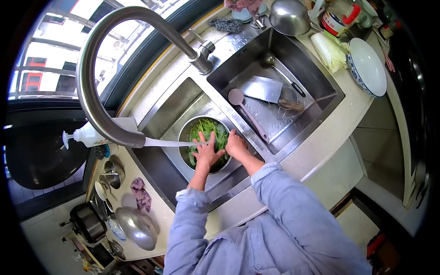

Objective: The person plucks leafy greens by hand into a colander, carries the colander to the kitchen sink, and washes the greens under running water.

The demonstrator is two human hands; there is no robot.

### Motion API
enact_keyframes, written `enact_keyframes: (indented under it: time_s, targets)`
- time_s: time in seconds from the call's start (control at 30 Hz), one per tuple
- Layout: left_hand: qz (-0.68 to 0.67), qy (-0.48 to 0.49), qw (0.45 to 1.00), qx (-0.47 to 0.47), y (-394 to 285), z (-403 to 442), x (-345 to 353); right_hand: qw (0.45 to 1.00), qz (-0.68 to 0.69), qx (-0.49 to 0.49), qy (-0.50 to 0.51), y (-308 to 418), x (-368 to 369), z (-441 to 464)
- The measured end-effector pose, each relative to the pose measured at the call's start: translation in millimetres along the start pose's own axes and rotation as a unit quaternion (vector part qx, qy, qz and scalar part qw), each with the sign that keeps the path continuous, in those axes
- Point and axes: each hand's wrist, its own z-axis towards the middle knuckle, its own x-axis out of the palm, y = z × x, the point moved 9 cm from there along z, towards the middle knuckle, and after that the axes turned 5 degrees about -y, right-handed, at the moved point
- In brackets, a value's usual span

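In the left sink basin, a round metal bowl (182, 134) holds leafy greens (208, 126). My left hand (207, 152) lies over the greens with its fingers spread. At the bowl's right side my right hand (235, 145) is closed on the rim; its fingertips are partly hidden. A stream of water (169, 143) runs from the curved faucet (85, 78) onto the greens beside my left hand.
The right basin (316, 64) holds a cleaver (263, 89), a pink spoon (250, 114) and a ladle (288, 80). A cabbage (329, 51), a white bowl (366, 64) and an upturned metal bowl (289, 17) stand beyond. Left are a pump bottle (89, 134), a cloth (140, 195) and a colander (135, 228).
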Motion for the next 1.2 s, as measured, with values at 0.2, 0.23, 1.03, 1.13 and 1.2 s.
enact_keyframes:
  time_s: [0.2, 0.23, 1.03, 1.13, 1.2]
  targets:
    - [0.118, -0.020, 0.993, 0.018, 13, -6, 44, 0.996, -0.004, -0.035, -0.081, -4, 8, 15]
    - [0.119, -0.005, 0.993, -0.011, 15, -1, 47, 0.992, -0.025, -0.052, -0.110, -3, 8, 16]
    - [-0.806, 0.033, 0.484, -0.340, 80, -116, 87, 0.983, 0.174, -0.056, 0.007, 7, -43, -66]
    - [-0.801, 0.028, 0.487, -0.347, 75, -126, 93, 0.984, 0.115, -0.135, 0.011, 27, -57, -74]
    - [-0.786, 0.022, 0.508, -0.353, 82, -128, 97, 0.985, 0.107, -0.121, 0.062, 37, -65, -82]
